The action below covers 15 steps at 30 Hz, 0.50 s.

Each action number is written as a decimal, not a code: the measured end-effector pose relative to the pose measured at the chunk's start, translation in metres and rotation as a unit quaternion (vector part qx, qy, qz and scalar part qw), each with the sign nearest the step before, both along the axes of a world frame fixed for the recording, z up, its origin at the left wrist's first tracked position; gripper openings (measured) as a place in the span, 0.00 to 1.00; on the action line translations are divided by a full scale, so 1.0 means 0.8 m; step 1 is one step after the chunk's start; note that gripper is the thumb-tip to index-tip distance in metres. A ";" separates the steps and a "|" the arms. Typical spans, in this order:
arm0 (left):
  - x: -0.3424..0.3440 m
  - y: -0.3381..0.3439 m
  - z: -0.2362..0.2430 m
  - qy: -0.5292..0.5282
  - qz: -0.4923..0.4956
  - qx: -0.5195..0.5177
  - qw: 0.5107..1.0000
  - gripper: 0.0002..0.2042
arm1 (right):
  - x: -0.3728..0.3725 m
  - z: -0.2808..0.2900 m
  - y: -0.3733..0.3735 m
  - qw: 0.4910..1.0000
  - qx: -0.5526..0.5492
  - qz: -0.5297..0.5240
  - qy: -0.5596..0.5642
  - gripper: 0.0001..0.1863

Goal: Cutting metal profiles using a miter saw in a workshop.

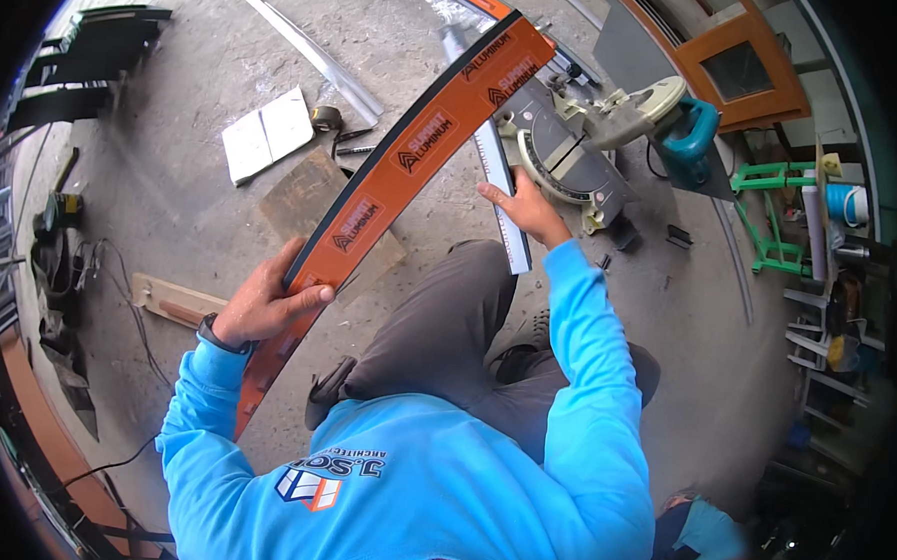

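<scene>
My left hand (273, 297) is closed around a long aluminum profile (414, 148) covered in orange film with a black edge. The profile slants from beside my left forearm up to the top middle, and its far end passes in front of a miter saw (616, 117) on the floor. In my right hand (532, 209) is a white ruler-like bar (515, 251) with fine marks along one edge. Its upper end runs behind the orange profile. Whether the two pieces touch, I cannot tell.
On the concrete floor lie an open notebook (267, 137), a tape measure (325, 118), a plywood piece (297, 195) and a wooden strip (160, 295). Pale metal lengths (313, 54) lie beyond. A green stand (771, 234) is at the right; another person (708, 537) is lower right.
</scene>
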<state>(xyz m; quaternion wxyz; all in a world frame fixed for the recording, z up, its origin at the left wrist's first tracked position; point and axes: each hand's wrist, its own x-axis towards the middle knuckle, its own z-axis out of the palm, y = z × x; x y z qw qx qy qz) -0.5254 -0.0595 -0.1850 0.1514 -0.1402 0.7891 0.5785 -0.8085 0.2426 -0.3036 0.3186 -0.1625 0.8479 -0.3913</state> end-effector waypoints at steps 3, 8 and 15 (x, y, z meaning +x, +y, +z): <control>0.013 -0.005 0.005 0.031 0.016 -0.057 0.998 0.34 | -0.011 -0.104 -0.025 0.998 0.052 0.036 -0.012 0.49; 0.022 0.008 0.033 0.008 0.040 -0.091 0.995 0.30 | -0.014 -0.230 -0.042 0.992 0.087 0.096 0.009 0.49; 0.013 0.029 0.013 0.070 0.023 -0.116 0.990 0.31 | 0.005 -0.299 0.001 0.971 0.072 0.148 0.176 0.42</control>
